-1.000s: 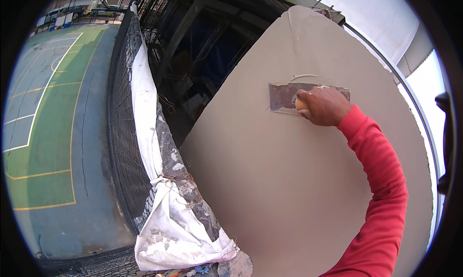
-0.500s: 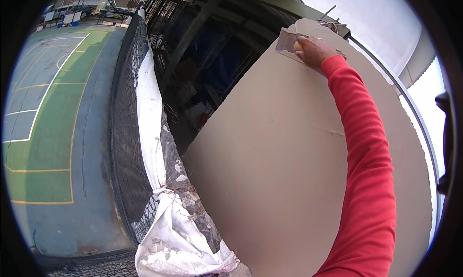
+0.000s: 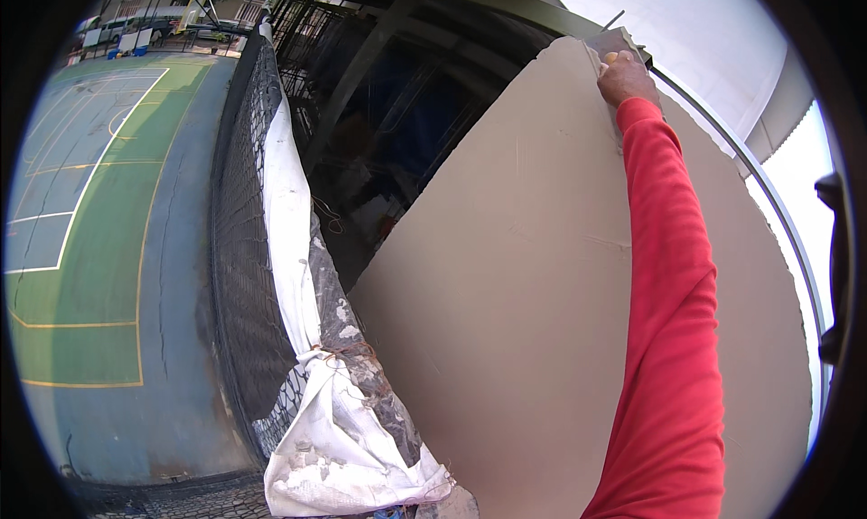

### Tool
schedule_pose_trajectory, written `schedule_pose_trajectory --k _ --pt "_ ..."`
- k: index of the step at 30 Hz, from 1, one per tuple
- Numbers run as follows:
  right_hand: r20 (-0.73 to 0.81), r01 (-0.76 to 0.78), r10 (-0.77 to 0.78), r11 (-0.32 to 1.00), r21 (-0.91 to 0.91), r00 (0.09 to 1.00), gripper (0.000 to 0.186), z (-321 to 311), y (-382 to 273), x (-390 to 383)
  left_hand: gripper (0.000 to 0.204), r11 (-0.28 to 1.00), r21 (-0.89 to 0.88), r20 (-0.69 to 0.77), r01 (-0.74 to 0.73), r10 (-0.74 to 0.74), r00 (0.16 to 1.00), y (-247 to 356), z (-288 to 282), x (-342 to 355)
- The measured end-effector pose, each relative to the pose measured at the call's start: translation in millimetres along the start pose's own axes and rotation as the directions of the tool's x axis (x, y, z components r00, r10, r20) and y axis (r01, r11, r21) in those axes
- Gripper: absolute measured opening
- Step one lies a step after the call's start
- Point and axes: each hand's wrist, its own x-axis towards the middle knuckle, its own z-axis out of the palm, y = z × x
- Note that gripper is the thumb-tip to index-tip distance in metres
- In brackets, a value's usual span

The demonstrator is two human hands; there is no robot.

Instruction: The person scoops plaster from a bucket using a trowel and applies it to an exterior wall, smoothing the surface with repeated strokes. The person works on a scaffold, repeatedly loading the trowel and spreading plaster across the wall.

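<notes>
My right hand [image 3: 626, 78], in a red sleeve, is closed round the handle of a plastering trowel [image 3: 614, 42]. The trowel's flat blade lies against the far upper edge of a broad grey-beige plastered wall [image 3: 506, 293], its long side running roughly near to far. Part of the blade is hidden behind the hand and sleeve. Most of the plaster looks smooth, with a small ridge mark near the middle right and faint scratches further left. My left hand is out of view.
Left of the wall runs dark netting [image 3: 248, 203] with a white cloth [image 3: 334, 447] tied along it by wire. Beyond and below lies a sports court [image 3: 99, 275]. A dark opening with scaffolding [image 3: 370, 76] is behind, and a metal rail [image 3: 722, 130] curves along the right.
My right hand has carried the trowel rightward along the wall's upper edge and turned it from crosswise to nearly lengthwise. The view has shifted slightly.
</notes>
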Motion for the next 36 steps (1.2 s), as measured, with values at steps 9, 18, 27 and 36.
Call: schedule_pose_trajectory --k 9,18,27,36 --pt "-0.115 -0.138 0.151 0.985 0.107 0.982 0.047 -41 115 -70 0.043 0.997 0.007 -0.055 -0.078 0.079 0.995 3 8 -6" --pt "-0.192 -0.146 0.236 0.908 0.392 0.953 0.041 -104 164 -175 0.050 0.996 -0.013 -0.003 -0.083 0.083 0.997 5 5 -3" --pt "0.270 -0.195 -0.140 0.397 0.897 0.953 0.029 48 5 -175 0.039 0.999 0.037 0.007 -0.032 0.032 0.999 12 7 11" --pt "0.422 -0.063 -0.216 0.829 0.556 0.880 0.052 179 -100 -94 0.034 1.000 -0.002 0.049 0.021 -0.021 0.999 9 7 20"
